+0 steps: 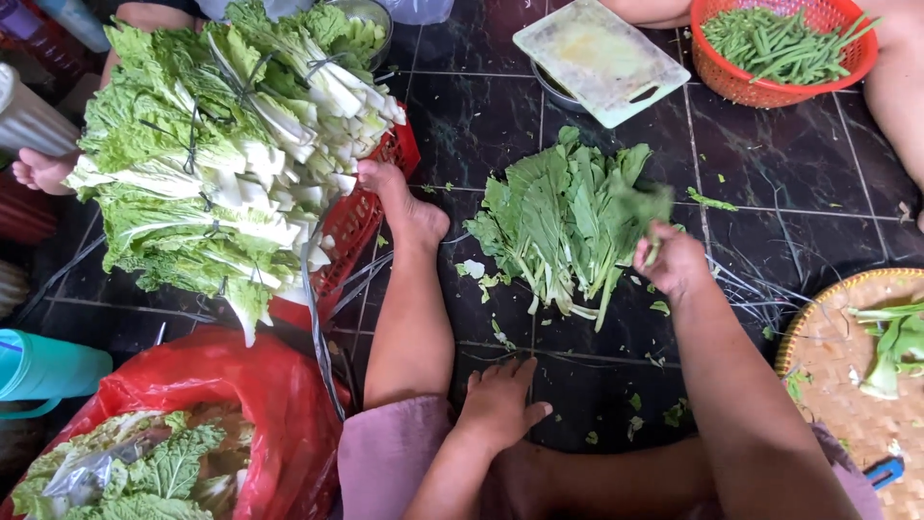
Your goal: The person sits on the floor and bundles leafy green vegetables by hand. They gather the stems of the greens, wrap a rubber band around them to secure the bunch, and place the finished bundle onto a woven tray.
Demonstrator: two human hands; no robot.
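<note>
I sit on a dark tiled floor. My right hand (671,258) is closed on a green leaf stalk at the right edge of a heap of leafy greens (563,217) lying on the tiles. Fingers spread, my left hand (500,400) rests flat on the floor in front of my knee and holds nothing. My left leg and foot (406,207) stretch forward between the heap and a red crate (361,217).
The red crate holds several tied bundles of Chinese cabbage (221,144). A red plastic bag (207,424) of leaves lies at lower left. A woven bamboo tray (828,356) with stalks sits right. A white cutting board (602,58) and an orange basket (760,91) of green beans lie far, beside another person's leg (900,87).
</note>
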